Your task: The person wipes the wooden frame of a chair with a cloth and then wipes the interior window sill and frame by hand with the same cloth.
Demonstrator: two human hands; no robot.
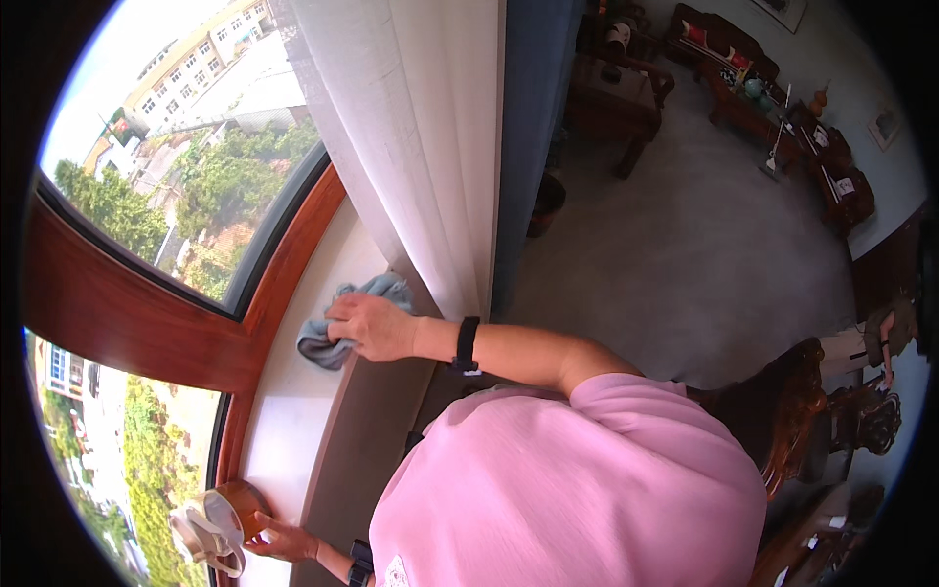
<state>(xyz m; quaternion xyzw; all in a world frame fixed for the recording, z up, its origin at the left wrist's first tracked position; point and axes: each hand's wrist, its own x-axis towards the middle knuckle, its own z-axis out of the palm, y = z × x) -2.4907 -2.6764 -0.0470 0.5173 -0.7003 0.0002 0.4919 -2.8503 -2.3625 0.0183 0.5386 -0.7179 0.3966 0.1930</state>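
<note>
My right hand (373,326) is closed around a bunched grey-blue cloth (323,345), pressed on the white windowsill (286,396) near its inner edge. A black band circles that wrist. Lower left in the head view, my left hand (282,539) grips the near side of a round orange-brown container (246,506). Cream-coloured straps or a looped band (209,532) lie against its far side; what exactly they are cannot be told. The container is over the sill, by the lower window pane. A dark device is on my left wrist.
A red-brown wooden window frame (147,308) borders the sill. A white curtain (433,147) and a blue curtain (532,132) hang beyond my right hand. Carved dark wooden furniture (616,95) stands across the grey floor (660,257), with more at the right. Part of another person (884,337) shows at far right.
</note>
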